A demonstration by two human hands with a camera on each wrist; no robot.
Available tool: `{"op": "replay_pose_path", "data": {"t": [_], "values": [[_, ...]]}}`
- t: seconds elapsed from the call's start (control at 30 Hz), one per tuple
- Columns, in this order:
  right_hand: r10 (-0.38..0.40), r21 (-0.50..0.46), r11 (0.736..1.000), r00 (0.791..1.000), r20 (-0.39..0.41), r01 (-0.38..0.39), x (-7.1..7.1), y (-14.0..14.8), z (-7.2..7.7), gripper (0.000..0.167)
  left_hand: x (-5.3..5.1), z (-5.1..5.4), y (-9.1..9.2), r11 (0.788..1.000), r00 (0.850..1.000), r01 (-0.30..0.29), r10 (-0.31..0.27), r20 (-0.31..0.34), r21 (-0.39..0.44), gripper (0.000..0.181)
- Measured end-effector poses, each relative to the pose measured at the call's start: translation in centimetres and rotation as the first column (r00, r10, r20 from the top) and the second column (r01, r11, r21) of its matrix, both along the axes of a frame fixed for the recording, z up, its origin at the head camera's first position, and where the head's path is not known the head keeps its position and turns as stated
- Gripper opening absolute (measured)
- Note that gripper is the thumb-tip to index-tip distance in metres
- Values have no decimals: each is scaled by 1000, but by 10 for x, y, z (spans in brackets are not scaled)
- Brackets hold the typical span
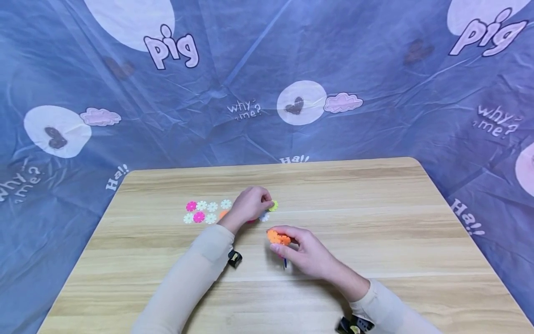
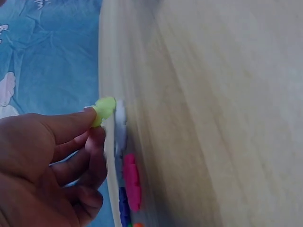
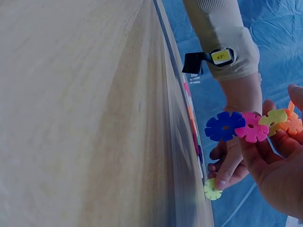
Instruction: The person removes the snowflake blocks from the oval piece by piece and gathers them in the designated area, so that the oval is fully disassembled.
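Observation:
A yellow-green flower-shaped disc (image 2: 105, 109) is pinched between the thumb and fingers of my left hand (image 1: 251, 204), at the right end of the rows of discs. My right hand (image 1: 310, 253) holds a chain of joined flower discs above the table. In the right wrist view the chain runs from a blue disc (image 3: 222, 126) through a pink disc (image 3: 252, 127) and a yellow disc (image 3: 273, 121) to orange pieces (image 3: 291, 124) between the fingers. Beside the left hand lie a white disc (image 1: 264, 216) and a pink disc (image 2: 132, 182); the left hand and wrist hide part of the rows.
Two rows of discs lie to the left on the wooden table (image 1: 137, 260), among them a pink disc (image 1: 191, 206), a white disc (image 1: 225, 204) and a partly covered orange disc (image 1: 223, 213). A blue printed cloth (image 1: 258, 139) hangs behind the table's far edge.

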State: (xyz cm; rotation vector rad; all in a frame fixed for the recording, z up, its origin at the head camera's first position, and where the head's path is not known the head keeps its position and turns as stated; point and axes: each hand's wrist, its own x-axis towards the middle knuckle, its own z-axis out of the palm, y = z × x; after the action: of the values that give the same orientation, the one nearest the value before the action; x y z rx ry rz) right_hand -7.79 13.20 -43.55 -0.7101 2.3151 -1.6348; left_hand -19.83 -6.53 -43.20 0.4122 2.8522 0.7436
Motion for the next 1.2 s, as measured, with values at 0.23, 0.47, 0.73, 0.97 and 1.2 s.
{"op": "replay_pose_path", "data": {"t": [0.23,0.47,0.73,0.97,1.2], "values": [[-2,4,1000,1000,-14,2,0,0,-1,37,-6,-4,2,997,999,0,-3,-43,-79,17],[1,12,1000,1000,-16,0,1,0,0,38,-6,-4,3,995,998,-16,10,-65,-96,19],[-7,15,1000,1000,1,7,1,0,-1,38,-3,-4,-4,1000,997,-26,26,-74,-3,12],[-6,3,1000,1000,21,6,-1,-1,-1,39,17,9,-18,973,999,18,-9,-37,231,10],[-16,13,1000,999,35,16,-2,-2,-2,40,42,21,-29,945,999,41,-36,-21,326,10]]}}
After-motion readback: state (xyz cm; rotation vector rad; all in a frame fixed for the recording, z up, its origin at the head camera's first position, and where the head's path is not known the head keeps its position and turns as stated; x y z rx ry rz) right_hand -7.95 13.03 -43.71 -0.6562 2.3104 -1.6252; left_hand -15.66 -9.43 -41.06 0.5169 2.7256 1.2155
